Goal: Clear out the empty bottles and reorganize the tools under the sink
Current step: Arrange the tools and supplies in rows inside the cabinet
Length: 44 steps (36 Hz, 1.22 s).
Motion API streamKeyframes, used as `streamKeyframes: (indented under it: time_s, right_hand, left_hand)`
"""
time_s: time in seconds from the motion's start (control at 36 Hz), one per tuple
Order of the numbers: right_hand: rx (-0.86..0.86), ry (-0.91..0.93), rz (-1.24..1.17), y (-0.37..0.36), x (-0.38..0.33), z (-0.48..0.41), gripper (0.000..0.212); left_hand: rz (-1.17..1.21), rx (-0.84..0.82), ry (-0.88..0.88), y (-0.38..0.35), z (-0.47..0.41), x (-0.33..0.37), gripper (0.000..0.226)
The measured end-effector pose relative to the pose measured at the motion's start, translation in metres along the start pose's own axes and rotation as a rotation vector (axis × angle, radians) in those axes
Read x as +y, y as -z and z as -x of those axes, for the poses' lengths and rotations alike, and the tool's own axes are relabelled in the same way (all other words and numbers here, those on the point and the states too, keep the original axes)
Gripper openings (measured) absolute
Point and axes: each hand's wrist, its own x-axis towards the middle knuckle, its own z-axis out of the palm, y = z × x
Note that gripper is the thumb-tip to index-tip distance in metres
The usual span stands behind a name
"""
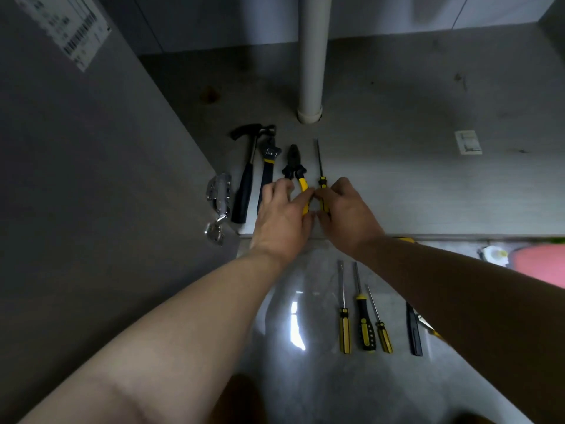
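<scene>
1. The grey cabinet floor (397, 185) under the sink lies dim, with a white drain pipe (313, 56) coming down onto it near the back.
2. Four tools lie side by side near the front edge, tips pointing toward the back: a hammer (244, 191) on the left, then a wrench (269, 166), the pliers (294, 166), and a long screwdriver (319, 160).
3. The left hand (284, 218) reaches in over the pliers, its fingers pinching the yellow handle.
4. The right hand (351, 215) is just beside it, fingers and thumb curled round the black-and-yellow handle of the long screwdriver. The two hands nearly touch.
5. A metal hinge (219, 194) sits at the left edge, just beside the hammer, and a barcode label (70, 29) is stuck high on the grey panel there.
6. A small white plate (467, 142) lies well to the right on the cabinet floor.
7. Outside, on the glossy room floor (305, 377), three screwdrivers (365, 325) lie in a row, with a black tool (413, 332) to their right, partly under the right forearm.
8. A pink object (541, 261) shows at the far right; I cannot tell what it is.
</scene>
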Motion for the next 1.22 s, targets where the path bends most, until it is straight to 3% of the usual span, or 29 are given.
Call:
streamKeyframes:
  time_s: [0.22, 0.33, 0.42, 0.5, 0.58, 0.67, 0.81, 0.94, 1.08, 1.14, 1.22]
  right_hand:
    - [0.039, 0.078, 0.021, 0.001, 0.012, 0.010, 0.047]
    - [0.079, 0.152, 0.094, 0.012, 0.020, 0.031, 0.020]
    - [0.028, 0.222, 0.259, 0.017, 0.031, 0.059, 0.013]
    - [-0.134, 0.256, 0.383, 0.012, 0.047, 0.089, 0.027]
    - [-0.387, 0.081, 0.438, -0.004, 0.060, 0.115, 0.032]
    - [-0.558, -0.183, 0.405, -0.021, 0.067, 0.132, 0.032]
    - [-0.707, -0.363, 0.327, -0.038, 0.065, 0.140, 0.032]
    - [-0.721, -0.565, 0.156, -0.041, 0.054, 0.133, 0.027]
    - [-0.897, -0.846, -0.072, -0.037, 0.051, 0.119, 0.037]
    - [-0.966, -0.874, -0.150, -0.032, 0.053, 0.116, 0.039]
    - [-0.977, -0.720, -0.196, -0.020, 0.058, 0.119, 0.030]
  left_hand:
    - [-0.023, 0.027, -0.018, 0.002, 0.006, -0.003, 0.048]
    - [-0.142, 0.123, -0.043, 0.001, 0.015, 0.006, 0.035]
    - [-0.234, 0.122, -0.269, -0.007, 0.034, 0.016, 0.027]
    - [-0.232, -0.091, -0.534, -0.025, 0.063, 0.022, 0.035]
    - [-0.139, -0.411, -0.539, -0.045, 0.089, 0.022, 0.044]
    - [0.029, -0.724, -0.394, -0.062, 0.107, 0.018, 0.052]
    - [0.123, -0.953, -0.386, -0.079, 0.121, 0.016, 0.055]
    - [0.138, -0.887, -0.363, -0.086, 0.129, 0.017, 0.056]
    - [0.112, -0.785, -0.226, -0.088, 0.130, 0.021, 0.036]
    - [0.129, -0.764, -0.211, -0.085, 0.130, 0.020, 0.026]
    - [0.131, -0.780, -0.228, -0.078, 0.126, 0.015, 0.018]
